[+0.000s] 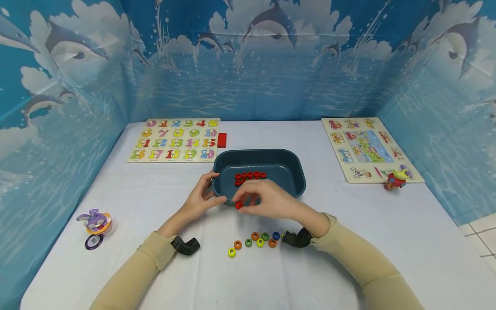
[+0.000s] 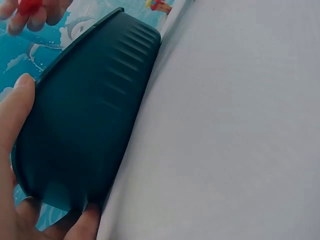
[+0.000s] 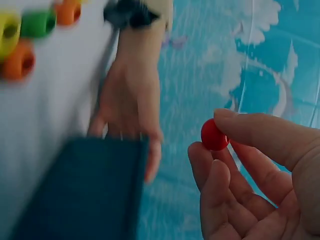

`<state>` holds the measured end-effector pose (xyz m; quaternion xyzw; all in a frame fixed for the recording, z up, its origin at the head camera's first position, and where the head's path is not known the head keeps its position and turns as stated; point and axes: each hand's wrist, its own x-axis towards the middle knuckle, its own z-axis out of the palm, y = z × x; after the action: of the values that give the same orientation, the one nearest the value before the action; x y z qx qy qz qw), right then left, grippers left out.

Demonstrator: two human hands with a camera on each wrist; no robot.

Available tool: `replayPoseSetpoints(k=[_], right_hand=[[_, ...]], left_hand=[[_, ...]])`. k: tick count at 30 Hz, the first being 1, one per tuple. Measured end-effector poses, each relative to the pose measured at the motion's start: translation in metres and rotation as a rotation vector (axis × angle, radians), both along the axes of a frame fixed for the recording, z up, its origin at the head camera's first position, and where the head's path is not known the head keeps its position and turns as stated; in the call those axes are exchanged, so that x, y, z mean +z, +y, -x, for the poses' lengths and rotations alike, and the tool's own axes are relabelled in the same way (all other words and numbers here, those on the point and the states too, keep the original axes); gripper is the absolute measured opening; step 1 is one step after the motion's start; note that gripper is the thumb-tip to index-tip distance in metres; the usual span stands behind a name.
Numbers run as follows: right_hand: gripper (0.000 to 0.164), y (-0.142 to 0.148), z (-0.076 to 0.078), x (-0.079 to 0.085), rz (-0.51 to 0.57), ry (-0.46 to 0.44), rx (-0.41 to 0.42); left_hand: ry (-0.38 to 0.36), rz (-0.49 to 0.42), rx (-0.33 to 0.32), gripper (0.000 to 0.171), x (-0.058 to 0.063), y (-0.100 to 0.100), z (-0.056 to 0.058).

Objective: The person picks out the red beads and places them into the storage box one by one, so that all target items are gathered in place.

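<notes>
A dark teal plastic tray sits on the white-covered table, with several red beads lined up inside it. My left hand grips the tray's left end, thumb at the near rim and fingers round the far side; the left wrist view shows the tray's outer wall between them. Above the tray's near edge, my right hand pinches one red bead between thumb and fingertips. Part of the red row in the tray is hidden behind that hand.
Loose orange, green, yellow and blue beads lie on the near side. A number puzzle board, a red block, a picture puzzle board, a toy figure, a purple rabbit toy and a round black-and-white disc surround the work.
</notes>
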<state>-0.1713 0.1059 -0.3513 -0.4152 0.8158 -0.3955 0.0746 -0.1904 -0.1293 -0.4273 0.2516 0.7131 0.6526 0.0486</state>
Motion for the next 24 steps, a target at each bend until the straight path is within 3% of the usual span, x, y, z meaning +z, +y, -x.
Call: replayPoseSetpoints(k=[5,12,18,24], right_hand=[[0.024,0.026,0.033,0.008,-0.013,0.086,-0.109],[0.029,0.044,0.075,-0.011,-0.138,0.020,-0.168],[0.027,0.050,0.092,-0.025,-0.286,-0.021,-0.185],[0.026,0.054,0.097,-0.034,-0.350,-0.031,-0.189]], left_hand=[[-0.035,0.009,0.020,0.064,0.000,0.000,0.000],[-0.054,0.011,0.031,0.064,0.000,-0.003,-0.003],[-0.045,0.019,0.042,0.064,-0.001,-0.003,-0.003],[-0.045,0.002,0.030,0.064,-0.001,0.000,-0.001]])
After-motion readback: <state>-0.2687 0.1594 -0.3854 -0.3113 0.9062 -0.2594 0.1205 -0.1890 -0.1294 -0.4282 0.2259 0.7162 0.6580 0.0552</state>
